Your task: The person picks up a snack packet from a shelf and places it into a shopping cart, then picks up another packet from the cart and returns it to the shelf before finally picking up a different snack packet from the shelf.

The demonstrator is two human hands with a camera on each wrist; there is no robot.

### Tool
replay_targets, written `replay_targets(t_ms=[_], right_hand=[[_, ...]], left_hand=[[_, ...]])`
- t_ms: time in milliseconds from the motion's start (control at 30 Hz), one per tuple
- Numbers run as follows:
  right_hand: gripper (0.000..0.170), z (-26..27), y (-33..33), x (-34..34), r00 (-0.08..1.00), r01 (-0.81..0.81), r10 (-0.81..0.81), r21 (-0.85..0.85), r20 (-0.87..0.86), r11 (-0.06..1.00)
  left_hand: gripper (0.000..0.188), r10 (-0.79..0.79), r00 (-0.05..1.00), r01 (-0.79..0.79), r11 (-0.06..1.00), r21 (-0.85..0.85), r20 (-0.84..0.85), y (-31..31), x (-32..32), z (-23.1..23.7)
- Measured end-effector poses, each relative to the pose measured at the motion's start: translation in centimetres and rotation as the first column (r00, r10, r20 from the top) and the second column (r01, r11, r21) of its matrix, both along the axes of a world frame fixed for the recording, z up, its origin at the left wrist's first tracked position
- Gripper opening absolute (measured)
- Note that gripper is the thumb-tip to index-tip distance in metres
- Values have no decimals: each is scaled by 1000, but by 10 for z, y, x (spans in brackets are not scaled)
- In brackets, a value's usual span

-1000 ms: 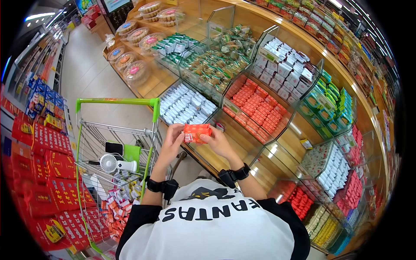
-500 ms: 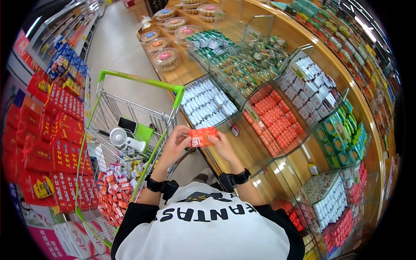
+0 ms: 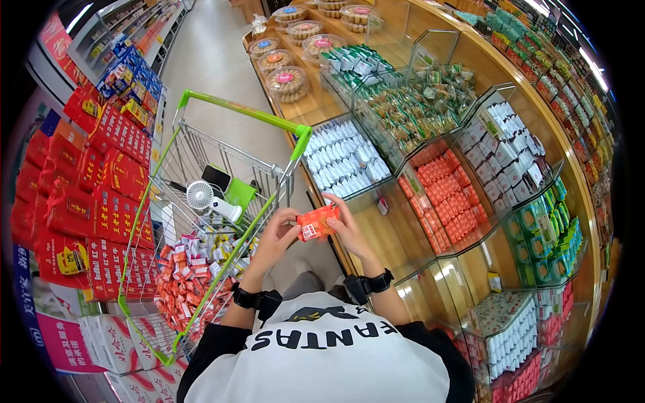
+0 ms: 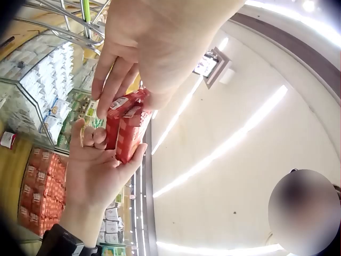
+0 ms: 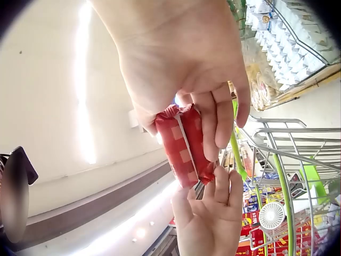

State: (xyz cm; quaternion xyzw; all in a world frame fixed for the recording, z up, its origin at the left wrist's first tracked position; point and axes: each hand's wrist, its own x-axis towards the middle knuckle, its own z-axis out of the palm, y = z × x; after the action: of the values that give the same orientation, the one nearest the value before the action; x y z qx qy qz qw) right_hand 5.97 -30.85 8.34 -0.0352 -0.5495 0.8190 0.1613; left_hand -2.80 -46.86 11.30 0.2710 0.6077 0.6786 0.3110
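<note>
While left hand (image 3: 276,236) holds red packaging (image 3: 314,224), right hand (image 3: 350,231) grips it too.

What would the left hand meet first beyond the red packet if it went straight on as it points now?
Probably the right hand, which holds the packet from the other side; in the head view the left hand points toward it, though depth is unclear.

Head view downward; wrist views close, upward, sharing red packaging (image 5: 182,146).
</note>
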Motion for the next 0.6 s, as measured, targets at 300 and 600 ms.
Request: replay_targets(t_ms=[300,600], right_hand=[[42,24,-7,-19,989,-145,137,167,61,975],[36,24,-31,-60,985,-170,171,149,8,974]], left_hand=[[24,63,996,-56,993,99,-64,-14,-25,0],[21,190,982,-187,972,143,-10,-42,-49,6]])
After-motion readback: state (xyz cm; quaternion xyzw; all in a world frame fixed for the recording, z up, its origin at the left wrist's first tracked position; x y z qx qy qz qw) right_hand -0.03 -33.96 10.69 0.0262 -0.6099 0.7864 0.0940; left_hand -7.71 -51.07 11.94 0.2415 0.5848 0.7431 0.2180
